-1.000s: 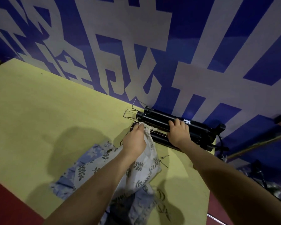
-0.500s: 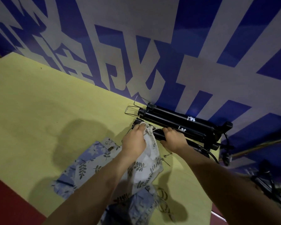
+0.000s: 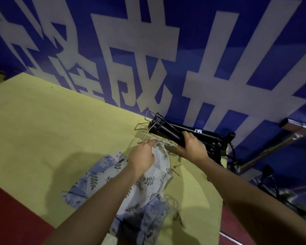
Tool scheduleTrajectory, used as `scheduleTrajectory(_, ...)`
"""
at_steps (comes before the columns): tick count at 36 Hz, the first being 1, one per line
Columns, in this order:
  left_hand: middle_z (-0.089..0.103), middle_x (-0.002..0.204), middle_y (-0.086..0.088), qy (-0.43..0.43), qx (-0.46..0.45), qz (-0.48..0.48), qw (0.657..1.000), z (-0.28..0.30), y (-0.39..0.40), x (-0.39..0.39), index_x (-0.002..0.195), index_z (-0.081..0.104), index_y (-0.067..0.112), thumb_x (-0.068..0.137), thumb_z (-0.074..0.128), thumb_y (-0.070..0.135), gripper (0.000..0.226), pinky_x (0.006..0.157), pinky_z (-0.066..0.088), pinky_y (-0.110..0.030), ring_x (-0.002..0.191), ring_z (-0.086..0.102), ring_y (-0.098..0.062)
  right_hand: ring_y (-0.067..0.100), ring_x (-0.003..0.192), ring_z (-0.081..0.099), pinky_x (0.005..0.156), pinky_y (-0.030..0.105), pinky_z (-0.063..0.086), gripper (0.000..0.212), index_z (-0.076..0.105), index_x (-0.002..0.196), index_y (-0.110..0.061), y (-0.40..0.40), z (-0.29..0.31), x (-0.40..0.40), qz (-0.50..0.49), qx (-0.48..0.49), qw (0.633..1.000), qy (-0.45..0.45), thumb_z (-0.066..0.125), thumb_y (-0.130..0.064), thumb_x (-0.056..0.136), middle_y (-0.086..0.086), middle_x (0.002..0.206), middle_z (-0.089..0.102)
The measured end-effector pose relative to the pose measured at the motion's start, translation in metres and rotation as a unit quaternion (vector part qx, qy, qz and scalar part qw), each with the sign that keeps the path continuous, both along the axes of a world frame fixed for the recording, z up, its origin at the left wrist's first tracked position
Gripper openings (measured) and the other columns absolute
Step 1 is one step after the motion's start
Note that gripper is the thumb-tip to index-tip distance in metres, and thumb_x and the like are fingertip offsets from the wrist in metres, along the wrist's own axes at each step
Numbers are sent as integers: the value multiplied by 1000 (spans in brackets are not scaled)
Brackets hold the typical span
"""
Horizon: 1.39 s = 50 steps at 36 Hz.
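Our left hand (image 3: 141, 156) pinches the gathered rim of the bag (image 3: 159, 179); the rest of the bag trails under that wrist onto the table (image 3: 42, 129). Just right of it, our right hand (image 3: 193, 147) grips the stand (image 3: 168, 129), fingers wrapped over its black tubes. The stand runs from just beyond the left hand to past the right hand; contact with the bag cannot be determined.

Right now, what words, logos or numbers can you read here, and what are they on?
"成": large white character on the blue banner; its neighbours are cropped or warped, not surely readable.
"K": white logo on the black stand; the tiny lettering beside it is too small to read.
Leaf-print bag: no text.
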<state>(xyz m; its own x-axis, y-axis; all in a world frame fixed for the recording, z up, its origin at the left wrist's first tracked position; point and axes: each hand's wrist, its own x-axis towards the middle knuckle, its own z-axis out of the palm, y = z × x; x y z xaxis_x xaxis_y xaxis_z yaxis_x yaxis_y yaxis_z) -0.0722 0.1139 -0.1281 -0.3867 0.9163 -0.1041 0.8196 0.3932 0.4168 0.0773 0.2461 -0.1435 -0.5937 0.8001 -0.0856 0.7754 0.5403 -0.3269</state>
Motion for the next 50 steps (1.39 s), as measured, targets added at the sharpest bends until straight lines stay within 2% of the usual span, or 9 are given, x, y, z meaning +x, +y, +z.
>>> scheduleTrajectory(4, 51, 139, 1, 7, 15, 0, 1000, 4, -9, 6, 140, 42, 26, 82, 44, -4, 65, 70, 55, -34, 102, 62, -24, 27, 116, 52, 91, 39, 49, 64, 29, 144, -16, -4, 9, 13, -15, 12, 999, 41, 57, -35, 89, 10, 133, 49)
scheduleTrajectory(13, 26, 155, 0, -50, 47, 28, 997, 15, -17, 15, 149, 24, 18, 84, 45, -7, 73, 88, 51, -39, 119, 53, -28, 25, 118, 53, 93, 43, 49, 67, 25, 148, -21, -16, 27, 45, -28, 11, 994, 102, 56, -37, 91, 5, 138, 48)
scheduleTrajectory(20, -1, 161, 6, -166, 20, 25, 986, 26, -14, 10, 153, 0, 18, 82, 48, -13, 91, 105, 28, -18, 147, 15, -14, 26, 113, 55, 80, 33, 44, 66, 33, 142, -24, -34, 35, 54, 21, 29, 996, 81, 61, -37, 83, 3, 133, 52)
scheduleTrajectory(26, -13, 160, 7, -179, -25, 9, 984, 37, -15, 2, 152, -9, 19, 80, 50, -15, 99, 89, 38, -14, 146, 13, -15, 29, 108, 58, 77, 32, 45, 68, 31, 143, -25, -48, 35, 53, 79, 26, 996, 20, 61, -41, 84, 7, 130, 55)
scheduleTrajectory(31, -12, 160, 7, -153, -37, -11, 988, 45, -21, -6, 152, -8, 21, 80, 51, -16, 100, 116, 20, -23, 148, -1, -13, 25, 114, 55, 83, 34, 44, 71, 28, 145, -27, -56, 30, 54, 133, 21, 990, -42, 57, -48, 83, 4, 133, 53)
scheduleTrajectory(39, -6, 160, 5, -95, -104, -124, 982, 57, -32, 10, 152, -4, 18, 74, 76, 5, 113, 116, 17, -23, 148, 6, -14, 24, 109, 57, 72, 33, 47, 72, 28, 146, -28, -60, 37, 40, 247, 167, 949, -106, 55, -48, 83, 3, 123, 55)
scheduleTrajectory(44, -1, 161, 6, -108, -87, -132, 981, 61, -32, 24, 152, -4, 20, 74, 73, 5, 110, 112, 34, -29, 145, 22, -17, 27, 104, 61, 71, 36, 49, 69, 37, 143, -17, -61, 49, 24, 299, 242, 917, -104, 61, -36, 81, 8, 118, 60)
scheduleTrajectory(47, 13, 160, 4, -113, -48, -112, 986, 60, -33, 28, 153, 4, 19, 75, 75, 12, 106, 110, 34, -29, 142, 27, -19, 24, 90, 66, 62, 33, 51, 65, 51, 130, -10, -58, 55, 18, 319, 282, 900, -96, 69, -32, 71, 7, 105, 66)
scheduleTrajectory(50, 41, 141, -1, -48, 3, -81, 996, 58, -35, 31, 146, 29, 19, 79, 72, 33, 81, 99, 44, -35, 126, 47, -22, 19, 76, 68, 55, 28, 50, 60, 62, 114, -9, -58, 60, 14, 321, 332, 885, -66, 76, -33, 62, 2, 89, 68)
